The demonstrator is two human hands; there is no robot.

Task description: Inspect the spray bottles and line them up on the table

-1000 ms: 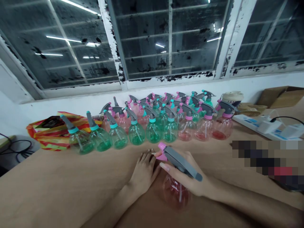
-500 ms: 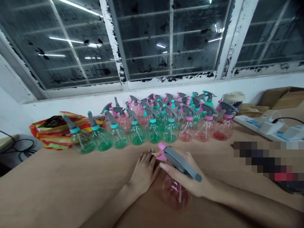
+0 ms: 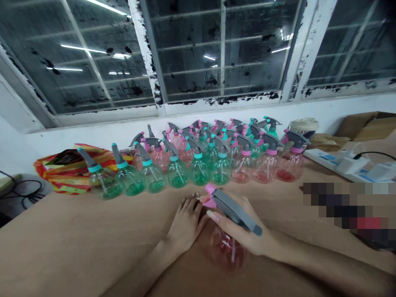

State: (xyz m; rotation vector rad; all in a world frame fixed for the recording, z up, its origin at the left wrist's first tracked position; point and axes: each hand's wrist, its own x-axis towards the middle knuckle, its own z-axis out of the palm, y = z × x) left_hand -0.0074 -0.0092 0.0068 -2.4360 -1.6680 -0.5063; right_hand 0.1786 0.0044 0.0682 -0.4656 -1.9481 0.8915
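Right hand (image 3: 250,242): clamped around the neck of a round, clear pink plastic spray bottle (image 3: 229,255) with grey trigger head and pink nozzle. The bulb is held at 7 o'clock from the grip, over the near part of the brown wood-look table (image 3: 108,243); base contact cannot be told. The head's long axis is set from 4 o'clock to 10, nozzle at 10. Left hand (image 3: 185,227): empty, laid palm-down just beside the nozzle, fingers slightly spread; the bottle is gripped by the right alone.

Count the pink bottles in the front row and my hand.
4: the held bottle in your right hand, and three at the front row's right end: left bottle, middle bottle, right bottle. Overlapping bottles behind may hide others.
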